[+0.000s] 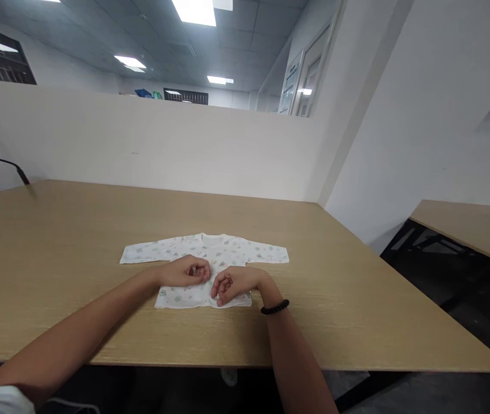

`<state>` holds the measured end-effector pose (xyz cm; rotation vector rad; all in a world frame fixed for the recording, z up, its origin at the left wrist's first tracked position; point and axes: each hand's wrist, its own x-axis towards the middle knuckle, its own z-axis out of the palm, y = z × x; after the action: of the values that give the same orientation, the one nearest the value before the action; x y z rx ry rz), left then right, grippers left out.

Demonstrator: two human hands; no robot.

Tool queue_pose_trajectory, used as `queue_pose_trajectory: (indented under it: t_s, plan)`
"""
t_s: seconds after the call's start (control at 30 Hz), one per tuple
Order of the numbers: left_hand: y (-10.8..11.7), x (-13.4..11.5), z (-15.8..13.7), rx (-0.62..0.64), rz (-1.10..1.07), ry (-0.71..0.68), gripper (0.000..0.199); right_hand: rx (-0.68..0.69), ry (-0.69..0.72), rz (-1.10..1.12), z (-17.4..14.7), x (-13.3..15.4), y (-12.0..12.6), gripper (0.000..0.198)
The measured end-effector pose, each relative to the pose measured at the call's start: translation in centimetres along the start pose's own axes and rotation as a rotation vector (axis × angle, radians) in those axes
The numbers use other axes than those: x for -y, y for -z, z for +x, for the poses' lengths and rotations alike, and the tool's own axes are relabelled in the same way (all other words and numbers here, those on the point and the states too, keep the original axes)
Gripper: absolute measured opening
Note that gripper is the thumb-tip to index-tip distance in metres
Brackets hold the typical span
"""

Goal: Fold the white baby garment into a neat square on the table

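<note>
A small white baby shirt (225, 252) with a scattered pastel print is spread on the table, its long sleeves stretched out to both sides and its neckline away from me. My left hand (185, 271) rests over the middle of the shirt, fingers curled in and closed at the front opening. Lower down, my right hand (235, 284) is bent inward with its fingertips together on the front edge near the hem. The fabric between the fingers of each hand is mostly hidden. A black beaded bracelet (275, 307) circles my right wrist.
The wood-look table (348, 310) ends at a low white partition (176, 146) at the back. A white wall (421, 115) rises on the right, with another table (471, 227) beside it. A thin black cable or arm (18, 171) reaches in from the left.
</note>
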<state>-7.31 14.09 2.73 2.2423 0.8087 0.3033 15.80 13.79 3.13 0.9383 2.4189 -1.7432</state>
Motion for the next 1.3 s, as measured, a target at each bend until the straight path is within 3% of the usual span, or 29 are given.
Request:
queue_pose_trajectory:
  t_s: [0.07, 0.13, 0.33, 0.6, 0.8, 0.97, 1.03, 1.1, 1.2, 1.27, 1.3]
  plan:
    - [-0.2, 0.6, 0.3, -0.197, 0.164, -0.04, 0.04, -0.037, -0.017, -0.033, 0.1, 0.1, -0.2, 0.032]
    - [-0.3, 1.5, 0.4, -0.255, 0.313, -0.07, 0.046, -0.068, -0.03, -0.06, 0.3, 0.2, -0.5, 0.036]
    - [-0.4, 3.5, 0.5, -0.04, 0.463, 0.03, 0.053, -0.069, -0.036, -0.141, 0.9, -0.1, -0.9, 0.029]
    - [-0.5, 2.5, 0.5, 0.067, 0.516, 0.123, 0.054, -0.09, -0.009, -0.142, 0.4, 0.3, -1.1, 0.009]
    - [0.0, 1.7, 0.4, 0.105, 0.509, 0.148, 0.053, -0.015, -0.017, -0.09, 0.5, 0.2, -0.9, 0.01]
    - [0.8, 1.5, 0.0, 0.209, 0.477, 0.122, 0.054, 0.19, -0.014, -0.019, 0.2, 0.3, -0.9, 0.018]
    - [0.6, 1.4, 0.1, 0.189, 0.48, 0.093, 0.053, 0.183, 0.025, -0.006, 0.3, 0.3, -0.9, 0.019]
    - [0.0, 1.5, 0.3, 0.132, 0.501, 0.052, 0.052, -0.025, 0.099, -0.03, 0.9, 0.2, -0.8, 0.019]
    - [-1.3, 1.9, 0.8, 0.064, 0.532, 0.034, 0.055, -0.661, 0.159, -0.191, 2.0, -0.6, -0.5, 0.021]
    - [-2.0, 2.3, 1.1, 0.047, 0.539, 0.045, 0.058, -1.001, 0.055, -0.417, 2.5, -1.6, -0.2, 0.027]
    - [-2.2, 2.4, 1.1, 0.043, 0.538, 0.05, 0.059, -1.074, -0.034, -0.531, 2.5, -2.2, 0.0, 0.031]
